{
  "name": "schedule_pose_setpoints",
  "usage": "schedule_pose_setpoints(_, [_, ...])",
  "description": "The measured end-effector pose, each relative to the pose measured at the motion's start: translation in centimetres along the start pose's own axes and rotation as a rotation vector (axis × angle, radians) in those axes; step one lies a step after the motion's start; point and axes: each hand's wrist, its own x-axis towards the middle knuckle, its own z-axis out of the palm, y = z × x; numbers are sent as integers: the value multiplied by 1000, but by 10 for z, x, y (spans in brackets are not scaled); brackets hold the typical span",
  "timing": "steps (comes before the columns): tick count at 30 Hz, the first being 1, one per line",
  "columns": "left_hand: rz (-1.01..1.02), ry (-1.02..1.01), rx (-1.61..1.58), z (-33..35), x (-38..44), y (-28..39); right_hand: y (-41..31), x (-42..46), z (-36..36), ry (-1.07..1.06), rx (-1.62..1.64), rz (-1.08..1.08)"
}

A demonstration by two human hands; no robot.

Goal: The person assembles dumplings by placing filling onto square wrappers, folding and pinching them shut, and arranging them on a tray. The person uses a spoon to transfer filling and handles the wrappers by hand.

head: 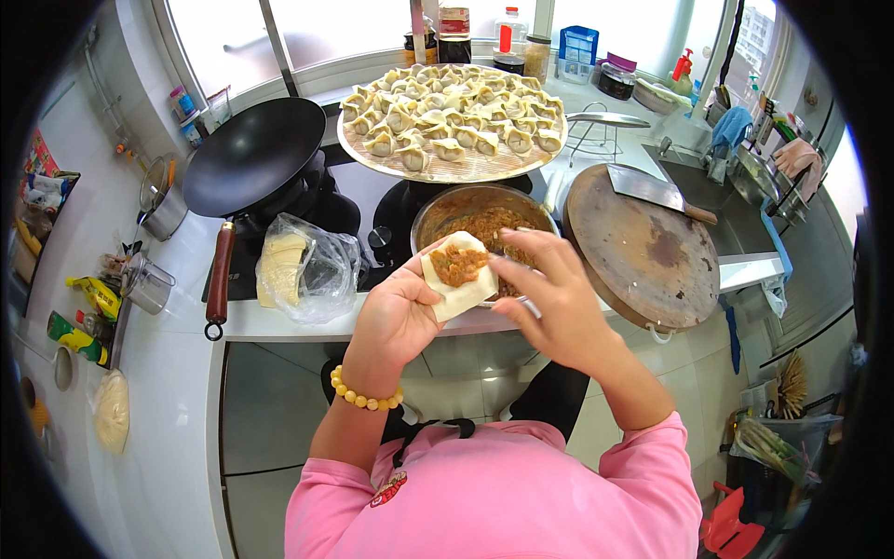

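My left hand (399,312) holds a pale dough wrapper (459,305) with a lump of minced filling (458,267) on its upper part. The left thumb presses on the wrapper's near edge. My right hand (559,297), slightly blurred, hovers at the wrapper's right side with fingers apart. Whether a fingertip touches the dough cannot be made out. Behind both hands stands a metal bowl (434,209) of the same filling (489,222), partly hidden by them. A stack of wrappers (281,269) lies in a clear plastic bag (328,272) left of my left hand.
Folded dumplings cover a round tray (447,168) at the back. A black wok (258,157) extends its wooden handle (221,272) over the counter edge. On the right, a cleaver (646,187) rests on a round chopping board (642,258), beside the sink (719,209).
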Motion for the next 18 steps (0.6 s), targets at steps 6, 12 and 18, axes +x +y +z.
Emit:
schedule_pose_setpoints(6, [0,11,48,2,-8,-2,-1,-3,2,168,47,18])
schedule_pose_setpoints(12, [-19,-22,12,7,-12,-1,-10,0,9,23,167,-70])
schedule_pose_setpoints(18, [11,-15,64,11,-17,-4,4,7,14,81,508,375])
